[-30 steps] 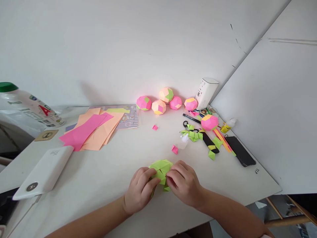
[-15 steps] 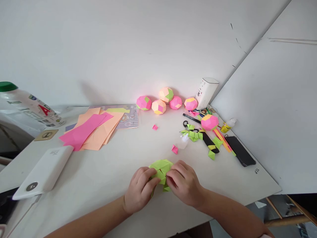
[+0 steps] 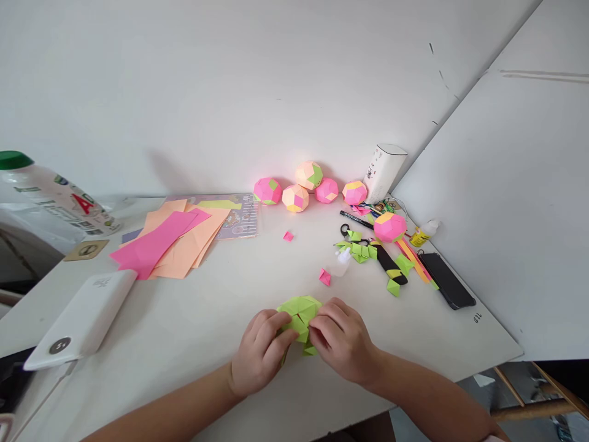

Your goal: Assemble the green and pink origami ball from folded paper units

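Between my two hands is a green folded-paper model (image 3: 300, 306) made of joined facets, low over the front of the table. My left hand (image 3: 261, 350) pinches its left side, thumb and fingers on the paper. From the right, my right hand (image 3: 344, 337) grips the model's edge with bent fingers, and its fingertips partly hide the paper. A small pink folded piece (image 3: 324, 277) lies just beyond my right hand, and another pink piece (image 3: 288, 236) sits farther back. Beside the nearer one is a small clear bottle with a white tip (image 3: 341, 261).
Several faceted paper balls (image 3: 295, 198) line the wall. Green folded pieces (image 3: 361, 252) lie over scissors (image 3: 391, 267) at right, near a phone (image 3: 446, 279) and a yellow glue bottle (image 3: 424, 233). Left are paper sheets (image 3: 161, 242), a white power bank (image 3: 85, 319) and a drink bottle (image 3: 59, 196).
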Motion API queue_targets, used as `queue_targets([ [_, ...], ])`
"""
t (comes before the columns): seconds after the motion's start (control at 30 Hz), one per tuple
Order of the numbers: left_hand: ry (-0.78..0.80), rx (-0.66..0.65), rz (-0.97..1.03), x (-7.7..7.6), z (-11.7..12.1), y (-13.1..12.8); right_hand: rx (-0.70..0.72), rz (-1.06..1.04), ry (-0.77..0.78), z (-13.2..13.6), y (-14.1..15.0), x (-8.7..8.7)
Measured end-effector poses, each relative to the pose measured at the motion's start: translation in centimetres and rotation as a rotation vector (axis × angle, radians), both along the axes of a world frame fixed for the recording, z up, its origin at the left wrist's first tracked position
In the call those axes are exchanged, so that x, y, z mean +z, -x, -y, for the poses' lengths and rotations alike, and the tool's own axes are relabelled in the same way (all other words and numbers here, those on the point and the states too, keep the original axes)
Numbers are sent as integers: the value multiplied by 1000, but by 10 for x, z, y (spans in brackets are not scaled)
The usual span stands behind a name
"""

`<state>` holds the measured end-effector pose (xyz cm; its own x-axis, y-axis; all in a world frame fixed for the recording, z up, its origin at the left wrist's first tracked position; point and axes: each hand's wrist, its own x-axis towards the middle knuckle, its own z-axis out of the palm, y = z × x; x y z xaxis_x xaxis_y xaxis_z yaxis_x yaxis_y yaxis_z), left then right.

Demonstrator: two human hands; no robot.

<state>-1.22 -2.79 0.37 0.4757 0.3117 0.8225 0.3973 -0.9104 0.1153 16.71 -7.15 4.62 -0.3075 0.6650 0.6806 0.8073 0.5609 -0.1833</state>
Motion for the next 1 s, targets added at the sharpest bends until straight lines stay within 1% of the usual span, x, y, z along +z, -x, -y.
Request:
queue_targets([
  [0.27,-18,3,-6,3,0,-2,4,-8,-3,0,0,1],
  [0.57,-10,-6,-12,-2,0,0,19,-29,-14,0,0,0],
  [1.0,5,-23,17,-1,0,0,12,4,3,1,0,-1],
])
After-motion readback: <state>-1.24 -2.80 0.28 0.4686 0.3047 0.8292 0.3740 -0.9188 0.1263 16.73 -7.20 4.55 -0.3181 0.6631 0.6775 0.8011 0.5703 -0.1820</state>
